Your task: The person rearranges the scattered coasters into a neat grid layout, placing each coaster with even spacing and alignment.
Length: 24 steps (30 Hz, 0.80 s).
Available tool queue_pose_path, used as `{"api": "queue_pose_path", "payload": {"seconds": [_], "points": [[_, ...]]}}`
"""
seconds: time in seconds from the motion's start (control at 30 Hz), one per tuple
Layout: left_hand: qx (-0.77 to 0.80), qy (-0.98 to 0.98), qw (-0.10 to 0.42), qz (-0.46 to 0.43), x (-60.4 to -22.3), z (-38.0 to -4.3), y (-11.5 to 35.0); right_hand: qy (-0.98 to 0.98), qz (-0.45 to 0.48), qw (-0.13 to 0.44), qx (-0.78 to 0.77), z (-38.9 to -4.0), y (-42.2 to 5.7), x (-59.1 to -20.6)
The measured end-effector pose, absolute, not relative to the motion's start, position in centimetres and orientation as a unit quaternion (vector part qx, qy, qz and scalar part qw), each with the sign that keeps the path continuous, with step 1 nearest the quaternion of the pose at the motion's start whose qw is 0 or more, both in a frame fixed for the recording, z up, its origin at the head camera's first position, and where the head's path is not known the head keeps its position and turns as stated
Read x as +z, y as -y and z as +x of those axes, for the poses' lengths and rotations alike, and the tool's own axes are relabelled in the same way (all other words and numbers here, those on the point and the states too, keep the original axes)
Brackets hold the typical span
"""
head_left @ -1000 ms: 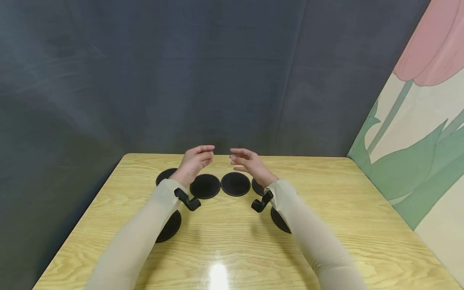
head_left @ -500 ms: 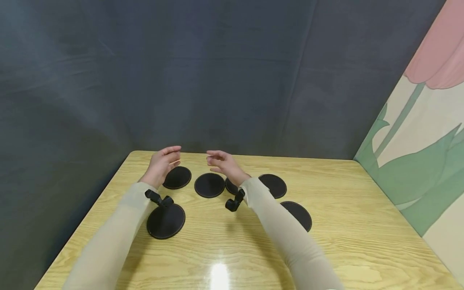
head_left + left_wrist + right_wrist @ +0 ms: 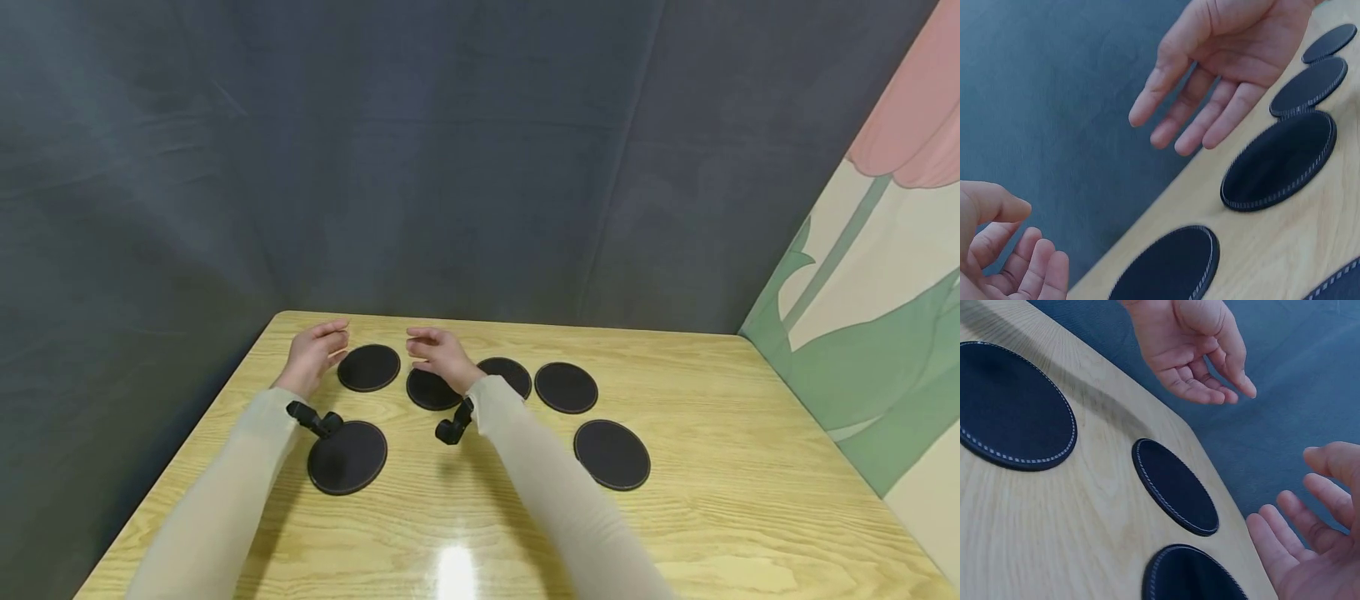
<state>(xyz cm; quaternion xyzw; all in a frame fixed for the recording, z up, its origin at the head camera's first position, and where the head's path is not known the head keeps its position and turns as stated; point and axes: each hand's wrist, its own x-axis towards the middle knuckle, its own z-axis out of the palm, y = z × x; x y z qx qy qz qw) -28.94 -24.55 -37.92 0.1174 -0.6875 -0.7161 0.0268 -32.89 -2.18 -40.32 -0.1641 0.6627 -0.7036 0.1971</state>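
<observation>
Both hands are held in the air over the back left of the table, palms facing each other with a gap between them. My left hand [image 3: 313, 357] has loosely bent fingers and holds nothing; it is just left of a round black coaster [image 3: 369, 367] with a stitched rim. My right hand [image 3: 442, 357], also holding nothing, overlaps a second black coaster [image 3: 430, 389] in the head view. In the left wrist view the right hand's fingers [image 3: 1192, 100] are spread and relaxed. Under my left wrist lies a larger-looking black coaster [image 3: 347, 457].
Other black coasters, including one [image 3: 566, 387] at the back and one [image 3: 612, 454] nearer the front, lie right of my right arm on the wooden table [image 3: 750, 467]. A dark curtain [image 3: 450, 167] hangs behind the table. A flower-painted wall [image 3: 885, 333] borders it at right.
Both hands have moved left, from the middle of the coaster row to its left end, and slightly lower. The camera view has shifted a little. Coasters at right are now uncovered.
</observation>
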Motion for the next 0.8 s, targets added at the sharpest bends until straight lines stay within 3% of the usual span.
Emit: {"api": "queue_pose_path", "payload": {"seconds": [0.8], "points": [[-0.666,0.728,-0.054,0.154,-40.9,-29.1,26.7,-0.693,-0.114,0.243,-0.669,-32.4,5.2,-42.1]]}}
